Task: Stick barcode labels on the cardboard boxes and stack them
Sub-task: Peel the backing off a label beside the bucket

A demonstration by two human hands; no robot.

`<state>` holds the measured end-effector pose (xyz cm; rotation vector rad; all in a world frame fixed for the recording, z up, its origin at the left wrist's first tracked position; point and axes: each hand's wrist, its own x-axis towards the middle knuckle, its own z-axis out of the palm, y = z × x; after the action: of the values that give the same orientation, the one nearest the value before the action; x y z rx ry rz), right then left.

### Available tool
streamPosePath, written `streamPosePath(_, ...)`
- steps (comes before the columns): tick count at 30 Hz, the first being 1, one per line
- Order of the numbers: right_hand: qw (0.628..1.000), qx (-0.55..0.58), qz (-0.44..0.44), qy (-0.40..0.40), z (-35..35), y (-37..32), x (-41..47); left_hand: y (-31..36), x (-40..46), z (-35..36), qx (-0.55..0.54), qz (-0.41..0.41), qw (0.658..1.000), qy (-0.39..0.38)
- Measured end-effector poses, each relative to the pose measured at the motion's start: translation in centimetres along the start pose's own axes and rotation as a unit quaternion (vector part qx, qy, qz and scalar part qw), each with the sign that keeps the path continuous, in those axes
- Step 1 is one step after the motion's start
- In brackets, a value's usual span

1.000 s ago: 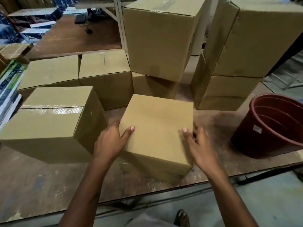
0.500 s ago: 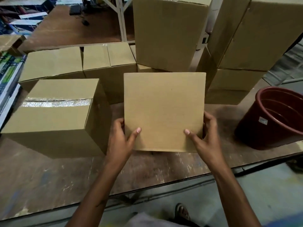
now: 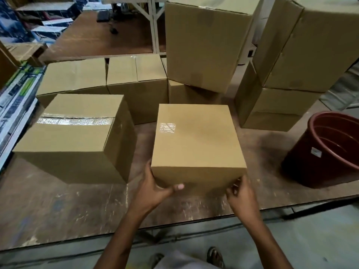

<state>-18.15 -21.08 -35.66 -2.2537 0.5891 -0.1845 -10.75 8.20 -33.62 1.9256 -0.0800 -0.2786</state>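
Note:
A plain cardboard box (image 3: 196, 140) stands on the worn wooden table (image 3: 68, 206) in front of me, a strip of clear tape glinting on its top. My left hand (image 3: 155, 189) grips its near bottom-left corner, thumb across the front face. My right hand (image 3: 240, 193) holds the near bottom-right corner with curled fingers. A taped box (image 3: 77, 133) sits just to the left. No barcode label is visible on any box.
Two low boxes (image 3: 104, 74) line the back. A tall box (image 3: 206, 41) leans on a lower one behind. A two-box stack (image 3: 287, 78) stands at the right. A dark red bucket (image 3: 328, 150) is at the far right. Printed cartons (image 3: 17, 98) line the left edge.
The box was lifted, tipped up so one face stood toward me, then turned over and set down flat. Both hands slid from its sides to its near bottom corners.

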Motion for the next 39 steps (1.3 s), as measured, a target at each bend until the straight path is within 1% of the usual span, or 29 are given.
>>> streamPosePath(1,0.999,0.048,0.009,0.016,-0.9,-1.0,-0.2,1.2,-0.5,0.0,-0.022,0.017,0.999,0.035)
streamPosePath(2,0.991,0.122,0.003,0.048,-1.7,-2.0,-0.5,2.2,-0.9,0.1,-0.038,0.036,0.996,0.077)
streamPosePath(4,0.960,0.260,-0.031,0.103,-3.8,-4.5,-1.4,3.8,-1.2,0.0,-0.037,0.076,0.986,0.146)
streamPosePath(5,0.953,0.279,-0.045,0.109,-4.6,-5.6,-1.4,4.5,-1.1,0.0,-0.022,0.079,0.982,0.170)
streamPosePath(6,0.959,0.258,-0.060,0.103,-5.2,-6.5,-1.3,5.1,-1.0,-0.1,-0.007,0.078,0.979,0.187)
streamPosePath(8,0.985,0.139,-0.059,0.085,-6.1,-8.0,-0.6,6.2,-0.5,-0.2,0.034,0.065,0.976,0.203)
streamPosePath(9,0.992,0.078,-0.059,0.078,-6.5,-8.6,0.1,6.8,-0.2,-0.3,0.055,0.056,0.976,0.205)
streamPosePath(12,0.994,-0.046,-0.085,0.053,-6.7,-10.0,2.4,8.6,1.0,-0.7,0.135,0.035,0.972,0.190)
streamPosePath(15,0.992,-0.105,-0.071,0.018,-6.5,-11.0,4.7,10.4,2.3,-1.1,0.177,0.007,0.973,0.146)
streamPosePath(17,0.995,-0.093,-0.044,0.001,-6.5,-11.6,5.9,11.4,3.3,-1.6,0.170,-0.019,0.978,0.117)
streamPosePath(19,0.997,-0.067,-0.031,-0.017,-6.5,-12.0,6.7,12.0,4.2,-2.0,0.170,-0.044,0.979,0.102)
streamPosePath(21,0.998,-0.044,-0.032,-0.026,-6.4,-11.7,7.1,12.1,4.8,-2.0,0.194,-0.051,0.974,0.109)
streamPosePath(24,1.000,0.005,-0.015,-0.027,-7.1,-10.8,7.0,12.6,4.4,-0.8,0.228,-0.022,0.964,0.137)
streamPosePath(27,0.994,0.108,0.015,-0.023,-8.8,-9.3,6.5,13.9,2.8,1.0,0.248,0.020,0.955,0.165)
streamPosePath(31,0.969,0.243,0.050,-0.002,-10.2,-6.7,5.5,15.9,0.8,2.8,0.251,0.065,0.948,0.183)
streamPosePath(33,0.946,0.315,0.079,-0.002,-10.1,-5.2,5.0,17.6,-0.3,3.8,0.218,0.081,0.958,0.169)
streamPosePath(35,0.918,0.373,0.131,0.005,-9.3,-3.6,4.2,19.5,-1.2,5.4,0.193,0.094,0.965,0.151)
streamPosePath(38,0.885,0.419,0.197,0.039,-7.0,-1.8,2.7,21.0,-1.3,8.4,0.230,0.152,0.955,0.110)
streamPosePath(39,0.888,0.405,0.208,0.061,-6.2,-1.1,2.2,21.1,-1.2,9.5,0.243,0.172,0.950,0.096)
